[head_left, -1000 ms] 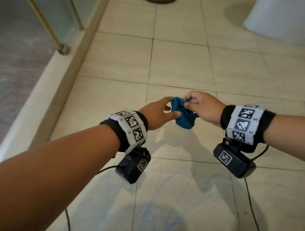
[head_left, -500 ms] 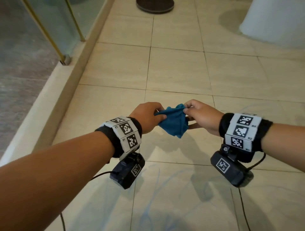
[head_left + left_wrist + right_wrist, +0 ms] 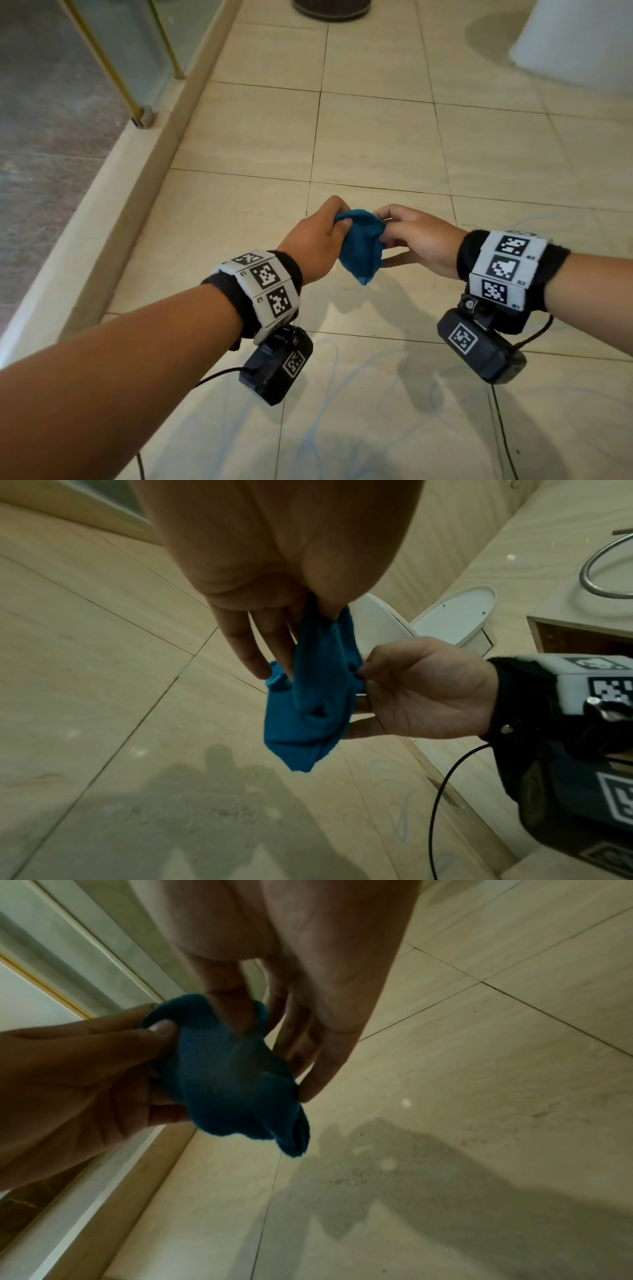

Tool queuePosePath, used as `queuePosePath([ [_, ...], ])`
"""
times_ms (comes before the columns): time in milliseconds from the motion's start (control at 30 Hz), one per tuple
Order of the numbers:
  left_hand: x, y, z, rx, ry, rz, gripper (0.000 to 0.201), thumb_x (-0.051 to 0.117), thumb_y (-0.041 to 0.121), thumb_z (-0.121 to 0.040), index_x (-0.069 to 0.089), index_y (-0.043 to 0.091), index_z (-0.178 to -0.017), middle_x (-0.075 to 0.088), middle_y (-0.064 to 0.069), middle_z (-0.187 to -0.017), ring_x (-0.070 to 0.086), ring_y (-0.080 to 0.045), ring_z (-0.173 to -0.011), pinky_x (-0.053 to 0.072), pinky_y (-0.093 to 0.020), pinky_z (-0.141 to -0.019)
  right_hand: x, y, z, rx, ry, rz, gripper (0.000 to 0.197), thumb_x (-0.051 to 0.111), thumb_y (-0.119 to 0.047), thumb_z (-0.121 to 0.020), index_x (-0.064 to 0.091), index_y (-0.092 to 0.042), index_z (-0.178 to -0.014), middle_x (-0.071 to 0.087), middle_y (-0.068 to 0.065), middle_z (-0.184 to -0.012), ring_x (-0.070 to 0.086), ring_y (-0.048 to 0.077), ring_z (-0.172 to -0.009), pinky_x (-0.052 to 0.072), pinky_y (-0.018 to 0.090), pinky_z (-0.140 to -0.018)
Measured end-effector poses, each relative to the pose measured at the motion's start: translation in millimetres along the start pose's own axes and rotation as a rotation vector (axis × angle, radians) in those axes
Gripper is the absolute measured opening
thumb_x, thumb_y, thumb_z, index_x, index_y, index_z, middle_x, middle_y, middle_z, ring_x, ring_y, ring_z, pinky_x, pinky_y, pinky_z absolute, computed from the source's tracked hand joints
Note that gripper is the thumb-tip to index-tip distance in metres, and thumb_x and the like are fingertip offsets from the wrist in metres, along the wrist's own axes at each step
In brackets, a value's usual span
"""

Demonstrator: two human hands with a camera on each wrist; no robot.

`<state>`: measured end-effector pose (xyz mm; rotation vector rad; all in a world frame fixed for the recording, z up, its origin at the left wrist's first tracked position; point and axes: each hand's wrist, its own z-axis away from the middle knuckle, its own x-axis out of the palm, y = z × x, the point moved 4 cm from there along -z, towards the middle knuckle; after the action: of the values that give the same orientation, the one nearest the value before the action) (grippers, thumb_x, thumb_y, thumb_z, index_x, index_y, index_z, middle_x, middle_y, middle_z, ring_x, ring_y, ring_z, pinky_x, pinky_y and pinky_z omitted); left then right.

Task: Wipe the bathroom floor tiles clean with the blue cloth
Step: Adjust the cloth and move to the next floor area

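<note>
So both hands are up off the floor here, holding the blue cloth [image 3: 359,246] between them in mid-air, over the middle of the tiled floor [image 3: 376,144].

The left hand [image 3: 313,240] has its grip closed on the cloth's upper left edge, thumb pinching it on top against the fingers. In the left wrist view the cloth [image 3: 308,704] hangs down past that hand's fingers [image 3: 246,647], folded over into a loose bunch with a point at the bottom.

The right hand [image 3: 419,240] has the cloth by its right side. Its thumb and forefinger pinch the top edge; the other fingers are only loosely curled, lying along the cloth lower down. The right wrist view shows the thumb [image 3: 229,1007] pressed into the cloth [image 3: 232,1080] from above.

Nothing is touching the floor yet. There are faint bluish squiggly marks [image 3: 318,411] on the near tiles, right below the wrists.

Around it: a glass panel with a gold frame [image 3: 99,58] far left behind a raised curb, a white rounded fixture [image 3: 579,41] far right, and a dark round base [image 3: 332,10] at the far edge. Both wrists have marker bands with black cameras hanging underneath.
</note>
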<state>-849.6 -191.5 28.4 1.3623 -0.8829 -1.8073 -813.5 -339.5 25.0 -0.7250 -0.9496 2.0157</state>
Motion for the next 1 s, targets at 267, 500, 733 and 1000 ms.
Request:
queuePosePath([
  [267,-9.7,-8.4,-0.5,-0.045,0.037,-0.018,0.010,0.040,0.024,-0.103,0.040,0.022,-0.113,0.061,0.000,-0.079,0.061,-0.013,-0.062,0.050,-0.018,-0.053,-1.4,5.8,-0.7,-0.080,-0.015,0.181,0.041,0.066,0.002,-0.081,0.051,-0.025,-0.109,0.067,0.011,-0.102,0.065,0.027,-0.094,0.054,0.037,-0.079],
  [500,-12.9,-32.7,3.5,-0.145,0.013,-0.154,0.051,0.051,0.024,-0.098,0.025,0.027,-0.142,0.065,-0.007,-0.103,0.064,-0.019,-0.086,0.050,-0.027,-0.074,-11.4,0.7,-5.1,-0.112,0.050,0.078,0.021,0.056,-0.003,-0.090,0.053,-0.021,-0.099,0.069,0.008,-0.091,0.063,0.020,-0.078,0.052,0.031,-0.069],
  [733,11.3,-23.5,5.1,-0.133,-0.262,-0.172,0.065,0.064,0.041,-0.089,0.036,0.025,-0.145,0.046,0.000,-0.142,0.044,-0.018,-0.129,0.036,-0.025,-0.096,-0.4,-8.2,-5.6,-0.132,-0.093,-0.156,0.019,0.047,-0.002,-0.094,0.050,-0.019,-0.102,0.066,0.007,-0.086,0.064,0.018,-0.074,0.052,0.031,-0.063],
  [1000,0.0,-34.8,3.9,-0.132,-0.092,-0.223,0.013,0.051,0.024,-0.097,0.055,0.014,-0.104,0.058,-0.002,-0.094,0.052,-0.018,-0.085,0.035,-0.024,-0.068,-19.2,-15.8,-6.8,-0.180,0.021,0.173,0.029,0.048,0.006,-0.088,0.054,-0.021,-0.097,0.064,0.006,-0.095,0.057,0.023,-0.074,0.049,0.034,-0.064],
])
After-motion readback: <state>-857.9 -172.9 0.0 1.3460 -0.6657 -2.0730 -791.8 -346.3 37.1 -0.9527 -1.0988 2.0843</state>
